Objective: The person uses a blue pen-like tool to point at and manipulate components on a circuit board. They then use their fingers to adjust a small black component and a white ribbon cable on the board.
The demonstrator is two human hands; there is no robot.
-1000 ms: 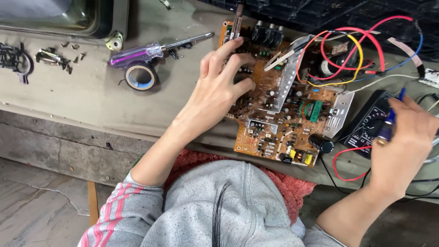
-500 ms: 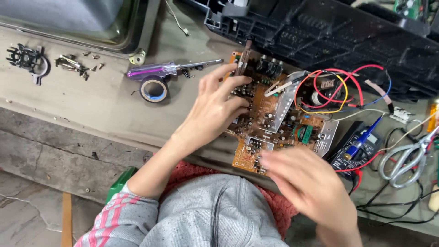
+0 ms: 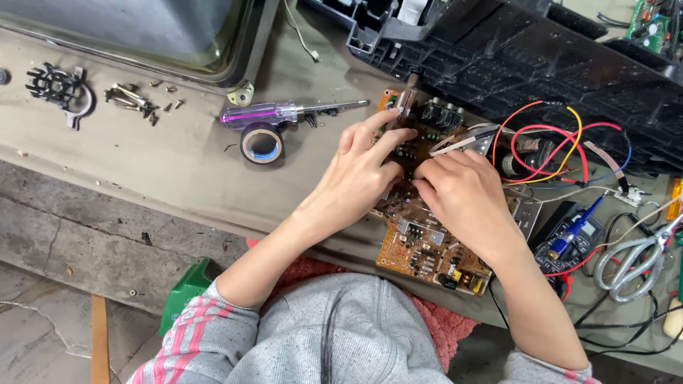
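Observation:
An orange-brown circuit board (image 3: pixel 420 249) lies at the bench's front edge. My left hand (image 3: pixel 359 181) rests on its upper left part, with the fingers spread over the components. My right hand (image 3: pixel 466 199) lies on the board's middle, fingers curled down onto a small part where the two hands' fingertips meet. The fingers hide that part. Red, yellow and blue wires (image 3: pixel 548 142) loop from the board's right side.
A purple-handled screwdriver (image 3: pixel 284 112) and a tape roll (image 3: pixel 261 144) lie left of the board. A black plastic casing (image 3: pixel 533 64) stands behind it. On the right are a multimeter (image 3: pixel 569 245) with a blue-handled tool (image 3: pixel 578 226) on it, and scissors (image 3: pixel 633 263). Loose screws (image 3: pixel 135 96) lie far left.
My right hand has left the blue-handled tool by the multimeter and moved left onto the board, next to my left hand. My left hand has stayed on the board.

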